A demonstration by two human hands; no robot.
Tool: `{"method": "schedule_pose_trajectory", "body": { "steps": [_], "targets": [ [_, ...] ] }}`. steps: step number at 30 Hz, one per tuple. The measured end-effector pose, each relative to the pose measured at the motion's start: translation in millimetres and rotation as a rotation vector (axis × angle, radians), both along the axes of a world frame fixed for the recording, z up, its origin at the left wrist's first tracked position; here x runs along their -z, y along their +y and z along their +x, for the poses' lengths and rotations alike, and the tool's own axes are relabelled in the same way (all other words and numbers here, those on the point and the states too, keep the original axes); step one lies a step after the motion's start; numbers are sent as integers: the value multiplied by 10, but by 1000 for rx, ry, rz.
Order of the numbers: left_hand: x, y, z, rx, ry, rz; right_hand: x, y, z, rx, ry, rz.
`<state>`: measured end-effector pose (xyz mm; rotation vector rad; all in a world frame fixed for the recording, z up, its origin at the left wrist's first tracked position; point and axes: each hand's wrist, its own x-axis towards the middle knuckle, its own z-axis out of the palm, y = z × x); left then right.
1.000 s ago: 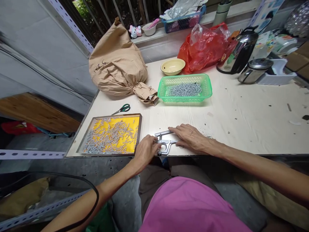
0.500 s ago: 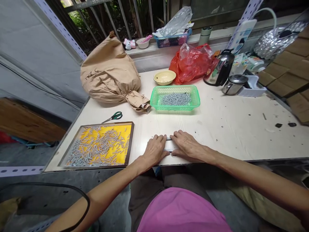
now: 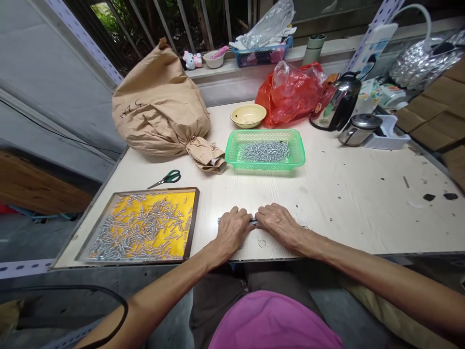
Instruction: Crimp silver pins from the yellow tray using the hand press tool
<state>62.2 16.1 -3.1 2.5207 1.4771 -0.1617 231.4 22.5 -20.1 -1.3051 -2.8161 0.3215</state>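
Near the front edge of the table, my left hand [image 3: 233, 229] and my right hand [image 3: 276, 224] are closed side by side on a narrow silvery-grey bar-like piece [image 3: 253, 221]. A short stretch shows between the hands and a tip sticks out past my left fingers; the rest is hidden, so its exact kind is unclear. To the left lies a shallow framed tray [image 3: 197, 213] with a yellow bottom, strewn with small silvery screw-like pieces [image 3: 156, 218]. Beyond my hands stands a green plastic basket [image 3: 267, 166] holding more small silvery pieces [image 3: 265, 151].
Scissors [image 3: 170, 177] lie behind the tray. Further back are a tied brown paper sack [image 3: 160, 106], a cream bowl [image 3: 248, 116], a red plastic bag [image 3: 286, 97], a thermos jug [image 3: 339, 102] and a lidded metal pot [image 3: 358, 130]. Cardboard [image 3: 432, 111] stands at the right.
The held piece has turned from lying flat with a broad pale face showing to a narrow strip between my hands. My fingers have curled further over it. The view has shifted slightly.
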Motion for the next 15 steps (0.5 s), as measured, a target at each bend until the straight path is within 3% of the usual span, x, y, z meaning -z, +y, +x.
{"method": "schedule_pose_trajectory", "body": {
  "steps": [4, 9, 12, 15],
  "targets": [
    [36, -81, -30, -48, -57, 73, -51, 39, 109, 53, 110, -15],
    [227, -405, 64, -75, -212, 224, -104, 236, 309, -57, 291, -113],
    [344, -608, 212, -28, -350, 218, -75, 342, 266, -40, 264, -1],
    [403, -725, 304, -37, -463, 168, -18, 451, 159, -41, 105, 145]
  ]
}}
